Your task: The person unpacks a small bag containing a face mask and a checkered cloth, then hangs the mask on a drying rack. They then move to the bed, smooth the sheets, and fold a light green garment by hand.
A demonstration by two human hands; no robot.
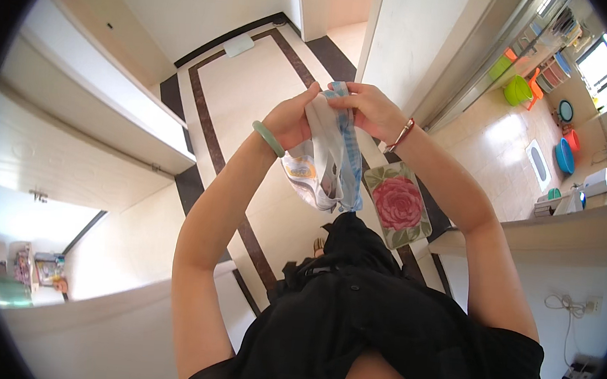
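Note:
A thin white plastic bag (305,174) with a yellow and purplish print hangs in front of me at about chest height. Along its right side runs a blue-and-white checked piece (351,158); whether it belongs to the same bag, I cannot tell. My left hand (295,120), below a pale green bangle, is closed on the upper left edge of the white bag. Thumb and fingers of my right hand (372,111) pinch the top of the blue-and-white piece. Both hands are close together, and the bag's lower part droops between my forearms.
A mat with a pink rose (398,204) lies on the tiled floor to the right. Farther off, a flat white object (239,45) rests by the wall. Through the right doorway are a green bucket (517,91), a blue basin (565,155) and a squat toilet (538,162). White doors stand left.

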